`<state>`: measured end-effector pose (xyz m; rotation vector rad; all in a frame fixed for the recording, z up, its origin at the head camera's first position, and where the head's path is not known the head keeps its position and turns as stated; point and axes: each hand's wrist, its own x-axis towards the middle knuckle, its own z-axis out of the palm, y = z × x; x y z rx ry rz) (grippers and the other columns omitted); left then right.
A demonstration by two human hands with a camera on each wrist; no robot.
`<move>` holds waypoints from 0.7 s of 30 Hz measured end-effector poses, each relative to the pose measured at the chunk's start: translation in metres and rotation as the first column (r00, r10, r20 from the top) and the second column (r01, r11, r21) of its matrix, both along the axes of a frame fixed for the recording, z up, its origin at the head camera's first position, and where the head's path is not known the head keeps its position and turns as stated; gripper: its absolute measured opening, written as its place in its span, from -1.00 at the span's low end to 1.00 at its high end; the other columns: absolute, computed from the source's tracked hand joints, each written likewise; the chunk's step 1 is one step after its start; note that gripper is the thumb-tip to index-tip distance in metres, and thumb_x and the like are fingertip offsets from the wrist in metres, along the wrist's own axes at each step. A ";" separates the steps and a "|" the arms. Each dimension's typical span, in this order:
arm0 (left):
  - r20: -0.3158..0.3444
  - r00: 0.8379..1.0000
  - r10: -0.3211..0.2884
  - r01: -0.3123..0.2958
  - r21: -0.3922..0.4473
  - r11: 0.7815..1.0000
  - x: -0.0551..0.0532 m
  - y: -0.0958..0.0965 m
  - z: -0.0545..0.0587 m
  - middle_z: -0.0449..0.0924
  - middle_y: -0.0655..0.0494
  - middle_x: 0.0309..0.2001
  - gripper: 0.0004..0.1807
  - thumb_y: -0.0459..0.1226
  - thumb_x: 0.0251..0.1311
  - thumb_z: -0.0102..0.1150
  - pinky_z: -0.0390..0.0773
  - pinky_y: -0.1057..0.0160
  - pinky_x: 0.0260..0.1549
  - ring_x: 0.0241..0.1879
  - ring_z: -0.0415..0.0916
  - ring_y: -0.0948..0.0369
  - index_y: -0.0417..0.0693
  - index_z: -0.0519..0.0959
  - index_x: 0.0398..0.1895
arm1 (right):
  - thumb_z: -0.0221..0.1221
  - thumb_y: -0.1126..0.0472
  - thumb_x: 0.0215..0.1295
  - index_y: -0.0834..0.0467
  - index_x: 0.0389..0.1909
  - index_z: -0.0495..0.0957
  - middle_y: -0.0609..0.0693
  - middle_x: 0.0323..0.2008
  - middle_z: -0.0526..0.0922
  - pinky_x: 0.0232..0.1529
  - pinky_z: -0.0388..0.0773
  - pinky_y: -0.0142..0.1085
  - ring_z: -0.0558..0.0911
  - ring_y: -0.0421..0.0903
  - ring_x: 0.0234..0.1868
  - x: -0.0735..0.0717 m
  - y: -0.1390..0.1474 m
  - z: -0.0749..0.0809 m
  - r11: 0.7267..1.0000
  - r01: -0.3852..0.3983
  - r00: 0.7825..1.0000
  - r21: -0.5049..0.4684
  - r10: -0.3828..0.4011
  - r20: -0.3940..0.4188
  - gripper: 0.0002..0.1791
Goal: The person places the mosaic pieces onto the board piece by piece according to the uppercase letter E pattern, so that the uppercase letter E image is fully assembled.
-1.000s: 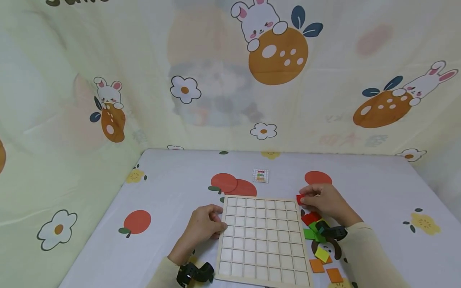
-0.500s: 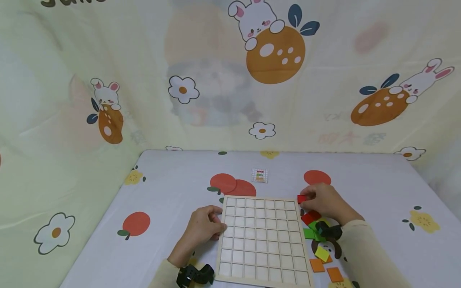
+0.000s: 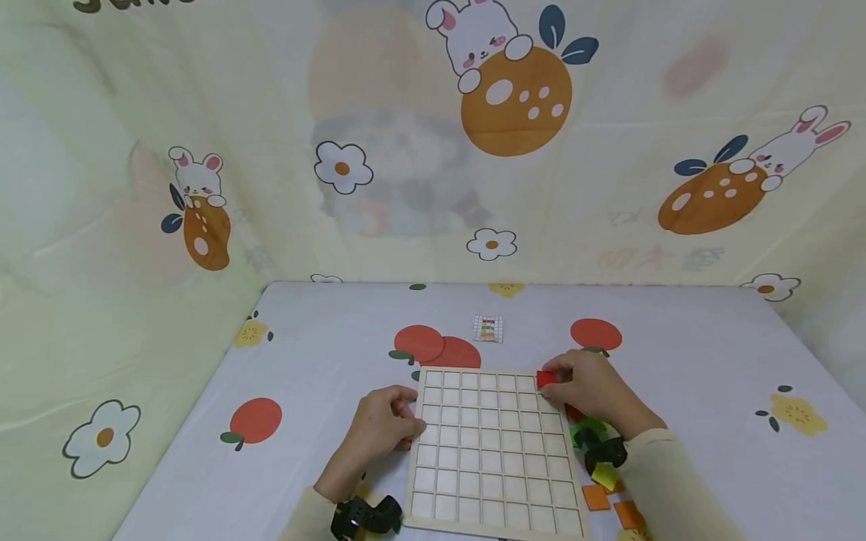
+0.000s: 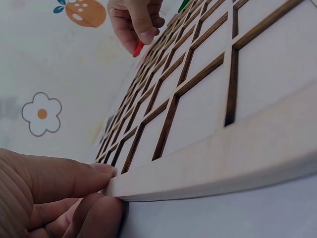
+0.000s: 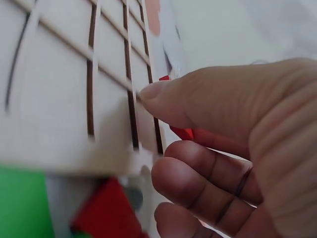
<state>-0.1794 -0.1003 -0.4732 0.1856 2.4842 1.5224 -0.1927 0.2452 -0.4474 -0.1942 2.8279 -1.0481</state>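
Note:
A wooden grid board (image 3: pixel 482 454) with many square cells lies on the table. At its left edge my left hand (image 3: pixel 379 422) grips the rim, the thumb on top in the left wrist view and curled fingers against the side. My right hand (image 3: pixel 590 389) pinches a small red square tile (image 3: pixel 545 379) between thumb and fingers, over the board's far right corner cell. In the right wrist view the hand covers most of that red tile (image 5: pixel 182 133). Whether the tile touches the cell I cannot tell.
Beside the board's right edge lie loose tiles: green (image 3: pixel 587 430), yellow (image 3: pixel 605 476) and orange (image 3: pixel 595 497), partly behind my right wrist, with another red one (image 3: pixel 573 413). A small printed pattern card (image 3: pixel 489 328) lies beyond the board. A patterned curtain (image 3: pixel 406 188) closes the back.
My right hand has carried the red tile leftward, from beside the board's far right corner to over its corner cell. The left hand keeps its place on the rim.

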 end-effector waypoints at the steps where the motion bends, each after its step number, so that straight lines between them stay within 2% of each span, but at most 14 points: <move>1: 0.002 1.000 0.001 -0.001 0.000 1.000 0.000 0.000 0.000 0.56 0.07 -0.47 -0.51 -0.43 0.09 0.47 0.61 0.32 -0.61 -0.66 0.51 0.28 -0.37 0.60 0.12 | 0.44 0.20 0.23 0.30 0.02 0.70 0.00 -0.28 0.63 -0.35 0.60 -0.24 0.53 -0.04 -0.24 0.000 -0.003 0.000 1.000 -0.004 1.000 -0.002 0.004 0.003 -0.62; 8: 0.005 1.000 -0.005 0.005 0.023 1.000 0.000 -0.003 -0.003 0.57 0.07 -0.46 -0.51 -0.43 0.09 0.47 0.61 0.32 -0.60 -0.66 0.52 0.28 -0.37 0.60 0.13 | 0.47 0.18 0.20 0.23 -0.02 0.73 -0.03 -0.29 0.61 -0.27 0.54 -0.26 0.52 -0.05 -0.22 0.003 -0.024 -0.003 1.000 0.005 1.000 0.023 -0.005 0.025 -0.64; 16: 0.007 1.000 -0.009 0.009 0.031 0.999 -0.001 -0.005 -0.007 0.57 0.07 -0.46 -0.51 -0.42 0.10 0.47 0.58 0.33 -0.61 -0.67 0.52 0.28 -0.35 0.59 0.13 | 0.46 0.21 0.22 0.19 0.02 0.73 -0.04 -0.32 0.60 -0.24 0.53 -0.25 0.51 -0.05 -0.22 0.009 -0.040 -0.007 1.000 0.026 0.998 0.002 -0.026 0.055 -0.65; 21: 0.009 1.000 -0.009 0.009 0.027 1.000 -0.002 -0.004 -0.007 0.58 0.07 -0.46 -0.51 -0.40 0.10 0.47 0.57 0.36 -0.61 -0.66 0.52 0.28 -0.33 0.60 0.13 | 0.46 0.22 0.19 0.20 0.00 0.74 -0.06 -0.34 0.58 -0.26 0.51 -0.24 0.51 -0.07 -0.25 0.011 -0.046 -0.010 1.000 0.010 1.000 0.012 -0.010 0.015 -0.65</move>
